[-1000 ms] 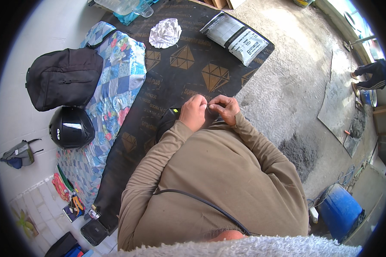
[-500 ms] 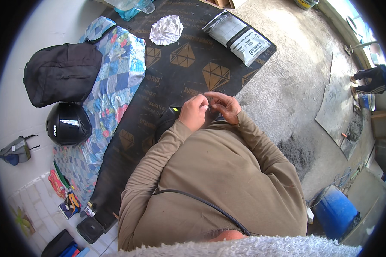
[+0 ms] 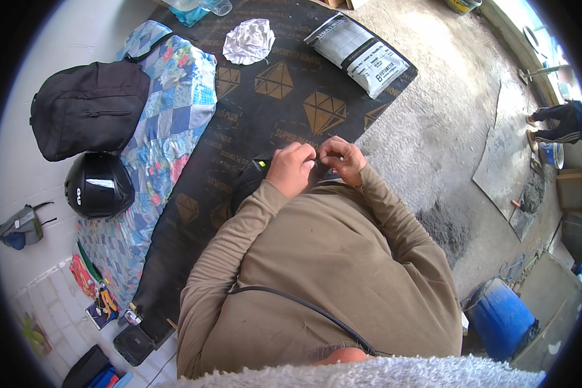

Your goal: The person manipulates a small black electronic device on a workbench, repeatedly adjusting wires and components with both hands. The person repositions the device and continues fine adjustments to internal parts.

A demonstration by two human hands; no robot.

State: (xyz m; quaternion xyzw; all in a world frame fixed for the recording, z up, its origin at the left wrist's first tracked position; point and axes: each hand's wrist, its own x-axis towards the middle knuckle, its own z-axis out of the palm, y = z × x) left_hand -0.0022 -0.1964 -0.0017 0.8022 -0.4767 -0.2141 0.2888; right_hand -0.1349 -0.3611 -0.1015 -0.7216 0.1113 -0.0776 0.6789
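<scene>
Just beyond my belly, my left hand (image 3: pixel 292 167) and my right hand (image 3: pixel 341 158) meet over a dark item (image 3: pixel 251 176) with a small yellow tag, near the edge of the black patterned board (image 3: pixel 239 116). Both have curled fingers, thumb to finger, their tips almost touching on something small that I cannot make out. A white-and-grey plastic package (image 3: pixel 362 55) lies on the board's far right corner, and a crumpled white paper or cloth (image 3: pixel 247 42) lies left of it.
At left are a floral quilt (image 3: pixel 161 116), black backpack (image 3: pixel 90 110) and black helmet (image 3: pixel 99 185). At right, a person's legs and sandalled feet (image 3: pixel 553 126) are beside a thin sheet (image 3: pixel 498 181) and bucket (image 3: pixel 551 155). A blue barrel (image 3: pixel 498 313) sits low right.
My right hand's fingers lifted and spread a little half a second ago and are now curled into a pinch again. My left hand stays in about the same place.
</scene>
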